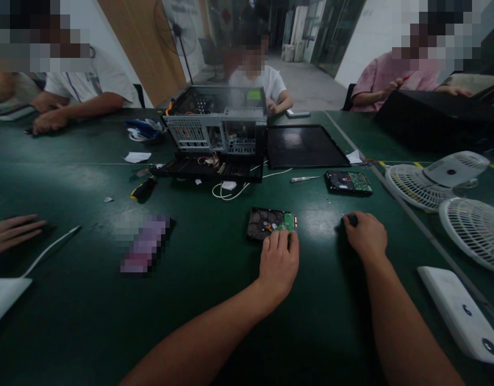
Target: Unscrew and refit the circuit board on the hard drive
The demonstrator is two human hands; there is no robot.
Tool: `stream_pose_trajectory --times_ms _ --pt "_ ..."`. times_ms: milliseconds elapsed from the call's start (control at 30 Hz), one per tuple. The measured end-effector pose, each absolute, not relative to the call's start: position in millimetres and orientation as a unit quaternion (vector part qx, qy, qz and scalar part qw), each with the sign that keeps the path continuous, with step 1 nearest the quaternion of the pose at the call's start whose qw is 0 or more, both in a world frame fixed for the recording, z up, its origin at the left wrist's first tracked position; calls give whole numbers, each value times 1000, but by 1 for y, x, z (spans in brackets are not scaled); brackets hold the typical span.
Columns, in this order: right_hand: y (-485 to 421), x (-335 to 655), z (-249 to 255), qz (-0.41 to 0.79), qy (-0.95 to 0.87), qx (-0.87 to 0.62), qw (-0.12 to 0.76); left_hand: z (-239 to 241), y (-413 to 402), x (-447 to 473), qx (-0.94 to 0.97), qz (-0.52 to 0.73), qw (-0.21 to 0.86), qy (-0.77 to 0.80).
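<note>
A hard drive (267, 221) lies board-side up on the green table, its green circuit board at the right end. My left hand (279, 262) rests on its near right corner, fingers together and pressing down on the drive. My right hand (365, 236) sits to the right of the drive, curled around a small dark object (352, 219) that I cannot make out. A second hard drive (348, 182) lies farther back on the right, with a silver screwdriver (305, 179) beside it.
An open computer case (217, 128) stands at the table's middle back beside its black side panel (305, 146). White cable (234, 188), a black-yellow tool (142, 188), white fans (443, 179) at right, a white device (458, 311). Other people sit around; a hand (12, 231) at left.
</note>
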State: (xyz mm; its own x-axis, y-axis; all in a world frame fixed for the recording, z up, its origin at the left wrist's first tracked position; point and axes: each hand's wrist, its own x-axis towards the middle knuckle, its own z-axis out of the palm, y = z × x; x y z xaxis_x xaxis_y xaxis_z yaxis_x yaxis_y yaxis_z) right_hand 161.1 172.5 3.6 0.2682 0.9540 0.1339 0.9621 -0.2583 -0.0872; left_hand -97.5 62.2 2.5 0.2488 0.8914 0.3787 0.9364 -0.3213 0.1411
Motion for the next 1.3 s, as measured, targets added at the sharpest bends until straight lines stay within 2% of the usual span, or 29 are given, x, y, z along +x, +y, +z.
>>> stream_pose_trajectory --times_ms 133,300,433,600,700,800,1033,1300 --pt "174 152 9 -17 -598 -800 47 2 63 -99 -845 -223 -20 -485" --pt "175 149 7 -27 -612 -788 56 -5 59 -98 -933 -157 -115 -302" --pt "178 151 3 -29 -613 -787 70 -5 62 -99 -923 -144 -152 -324" --pt "170 138 5 -24 -647 -749 139 -4 65 -101 -921 -149 -171 -317" --pt "156 113 9 31 -730 -645 223 -6 64 -101 -922 -166 -184 -296" --pt "142 84 13 114 -786 -546 266 -9 62 -101 -923 -177 -189 -285" --pt "131 56 14 177 -813 -497 248 -10 63 -99 -921 -181 -168 -301" --pt "128 50 9 155 -815 -497 255 -11 64 -98 -918 -192 -161 -307"
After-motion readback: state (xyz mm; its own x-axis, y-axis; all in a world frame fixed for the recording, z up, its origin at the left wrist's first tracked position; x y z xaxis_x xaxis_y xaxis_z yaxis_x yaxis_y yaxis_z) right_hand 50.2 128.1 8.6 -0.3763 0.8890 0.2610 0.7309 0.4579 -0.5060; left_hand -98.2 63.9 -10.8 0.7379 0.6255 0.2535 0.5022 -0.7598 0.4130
